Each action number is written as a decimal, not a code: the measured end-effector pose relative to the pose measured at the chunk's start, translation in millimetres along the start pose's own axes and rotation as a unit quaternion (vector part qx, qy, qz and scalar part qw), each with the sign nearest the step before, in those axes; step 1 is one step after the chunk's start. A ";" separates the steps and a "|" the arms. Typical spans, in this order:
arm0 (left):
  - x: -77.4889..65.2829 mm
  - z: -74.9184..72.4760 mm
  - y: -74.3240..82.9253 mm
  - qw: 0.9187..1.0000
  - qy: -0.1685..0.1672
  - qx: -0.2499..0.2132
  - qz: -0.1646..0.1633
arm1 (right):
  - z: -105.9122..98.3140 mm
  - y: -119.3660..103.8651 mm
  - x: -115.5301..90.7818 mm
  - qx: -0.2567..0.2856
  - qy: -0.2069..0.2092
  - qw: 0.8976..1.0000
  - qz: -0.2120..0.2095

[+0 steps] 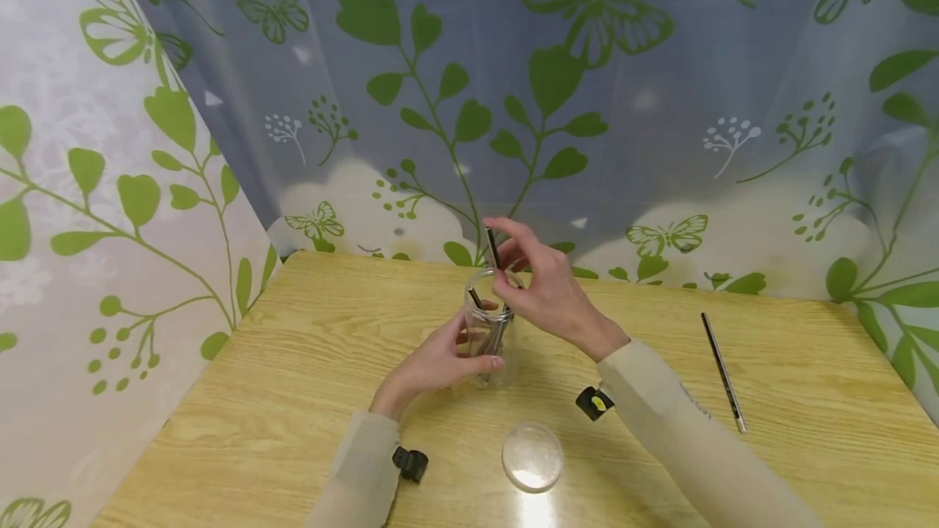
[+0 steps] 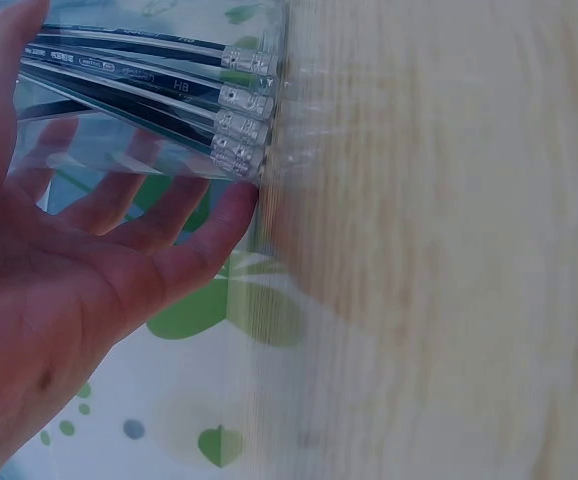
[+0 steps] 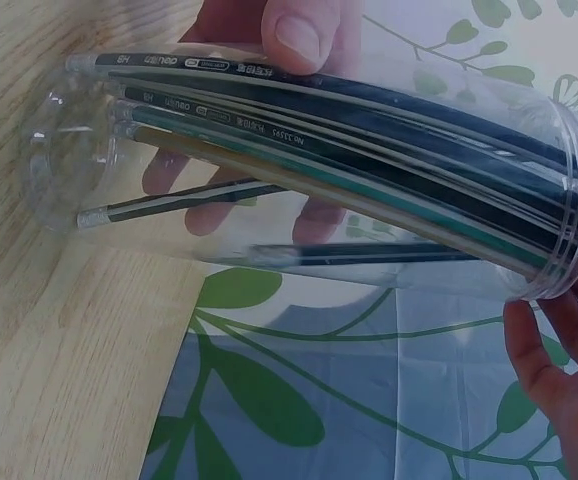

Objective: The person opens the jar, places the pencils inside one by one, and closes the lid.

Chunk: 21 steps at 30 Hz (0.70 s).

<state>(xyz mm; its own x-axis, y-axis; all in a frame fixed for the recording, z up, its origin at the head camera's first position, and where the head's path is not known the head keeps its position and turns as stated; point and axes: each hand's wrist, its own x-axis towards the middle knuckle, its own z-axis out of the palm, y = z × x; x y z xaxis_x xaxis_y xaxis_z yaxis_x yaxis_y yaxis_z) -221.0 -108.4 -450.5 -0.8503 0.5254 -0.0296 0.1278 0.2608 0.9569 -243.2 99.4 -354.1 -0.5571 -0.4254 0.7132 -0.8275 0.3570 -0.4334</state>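
A clear plastic jar [image 1: 493, 380] stands upright on the table, with several dark pencils [image 3: 369, 150] leaning inside it, metal ferrules at the bottom. My left hand [image 1: 440, 358] holds the jar low down, thumb on the near side and fingers behind, seen through the wall in the right wrist view. Over the open mouth, my right hand [image 1: 550, 292] pinches a black pencil [image 1: 492, 247] between thumb and fingers. That pencil's lower part [image 3: 369, 252] is inside the jar, its end blurred. Some right fingers lie close to the rim.
A round clear lid [image 1: 531, 457] lies on the table in front of the jar. Another black pencil [image 1: 722, 373] lies to the right of my right forearm. A patterned curtain [image 1: 469, 63] hangs behind the wooden table [image 1: 352, 316].
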 end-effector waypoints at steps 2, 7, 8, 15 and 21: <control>-0.4 0.0 0.4 1.000 0.001 -0.002 -0.002 | 0.0 -0.4 0.0 0.002 -0.003 1.000 0.002; -1.3 0.4 1.8 1.000 0.003 -0.005 -0.008 | -0.4 -1.0 -0.1 0.012 -0.022 1.000 0.015; -1.4 0.5 2.1 1.000 0.003 -0.004 -0.008 | -0.8 -1.3 0.0 0.013 -0.029 0.999 0.019; -1.5 0.6 2.2 1.000 -0.001 0.004 0.001 | -3.6 -4.5 3.2 0.017 -0.081 0.996 0.033; -1.8 0.3 0.8 1.000 -0.003 0.004 0.002 | -4.5 -5.9 6.8 0.014 -0.112 0.993 0.037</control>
<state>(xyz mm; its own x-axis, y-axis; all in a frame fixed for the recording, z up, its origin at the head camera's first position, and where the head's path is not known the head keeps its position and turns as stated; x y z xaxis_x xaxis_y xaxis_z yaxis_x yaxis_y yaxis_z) -219.3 -108.9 -449.7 -0.8468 0.5312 -0.0279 0.1350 0.2654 0.9546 -241.8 98.2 -344.2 -0.6151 -0.5748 0.5397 -0.7838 0.3715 -0.4976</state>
